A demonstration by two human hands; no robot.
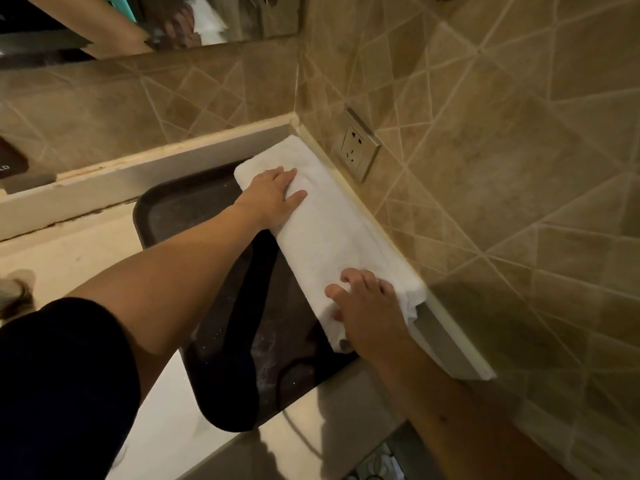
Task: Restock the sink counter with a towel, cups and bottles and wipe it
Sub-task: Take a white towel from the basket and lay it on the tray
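Observation:
A folded white towel (pixel 332 233) lies along the right wall, on the right side of a dark brown tray (pixel 221 368) that sits in the counter's corner. My left hand (pixel 273 195) rests flat on the towel's far end, fingers spread. Over the towel's near end, my right hand (pixel 367 313) has its fingers curled onto the fabric. No cups or bottles are in view.
The pale counter (pixel 86 251) runs left from the tray, with a raised ledge (pixel 145 174) along the back wall. A wall socket (pixel 356 147) sits just above the towel. A mirror (pixel 145 22) hangs above. A dark object (pixel 10 161) sits at far left.

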